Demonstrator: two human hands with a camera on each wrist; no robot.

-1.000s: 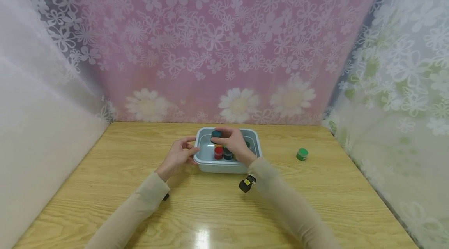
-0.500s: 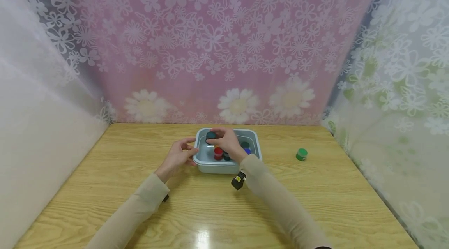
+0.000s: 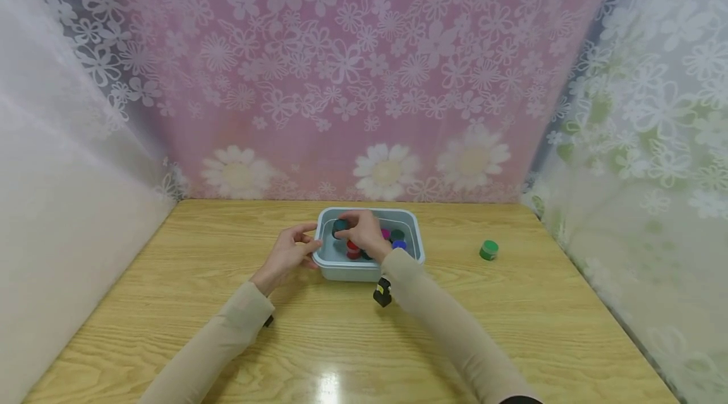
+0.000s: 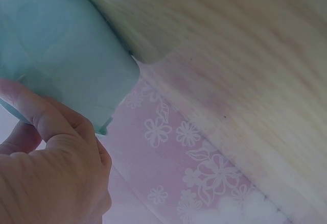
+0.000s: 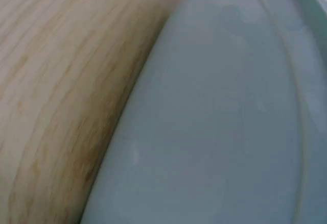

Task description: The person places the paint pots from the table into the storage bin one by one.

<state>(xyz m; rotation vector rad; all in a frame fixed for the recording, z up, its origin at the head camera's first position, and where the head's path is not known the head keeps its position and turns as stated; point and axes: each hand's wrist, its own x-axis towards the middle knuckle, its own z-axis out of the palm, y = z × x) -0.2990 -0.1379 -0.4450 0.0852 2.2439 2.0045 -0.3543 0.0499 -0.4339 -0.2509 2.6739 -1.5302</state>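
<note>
- The small round dark-teal pot (image 3: pixel 340 226) sat in the far left corner of the pale blue plastic tub (image 3: pixel 413 231), pinched between the thumb and fingertips of the right hand (image 3: pixel 364 234).
- The right hand reached over the tub's near wall, its wrist above the rim.
- The left hand (image 3: pixel 288 253) gripped the tub's left rim, thumb and fingers curled against it; the left wrist view showed the thumb on the tub's outer wall (image 4: pixel 66 66).
- A red pot (image 3: pixel 352 247), a pink one (image 3: pixel 385 234) and a blue one (image 3: pixel 400 244) lay inside the tub, partly hidden by the right hand.
- A green pot (image 3: pixel 488 250) stood alone on the light wooden table (image 3: pixel 170 303), well apart to the right.
</note>
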